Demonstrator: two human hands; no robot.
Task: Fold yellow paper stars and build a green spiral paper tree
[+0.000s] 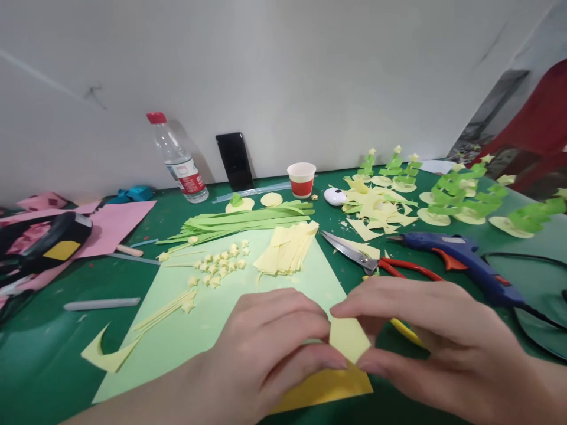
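Between both hands is a small pale yellow folded paper with a pentagon outline (348,339). My left hand (279,348) pinches its left side between thumb and fingers. On the other side, the thumb and index finger of my right hand (425,342) grip its edges. Beneath them lie a pale green sheet (177,319) and a deeper yellow sheet (336,386). Small folded paper stars (217,265) are grouped on the green sheet, beside a stack of pale yellow paper pieces (286,251). Narrow yellow strips (163,313) lie nearer the left.
Red-handled scissors (363,257) and a blue glue gun (460,257) lie right. Behind stand a bottle (177,159), a phone (235,160) and a paper cup (302,186). Green strips (243,219), paper scraps (376,203) and star-topped green paper pieces (465,192) cover the back.
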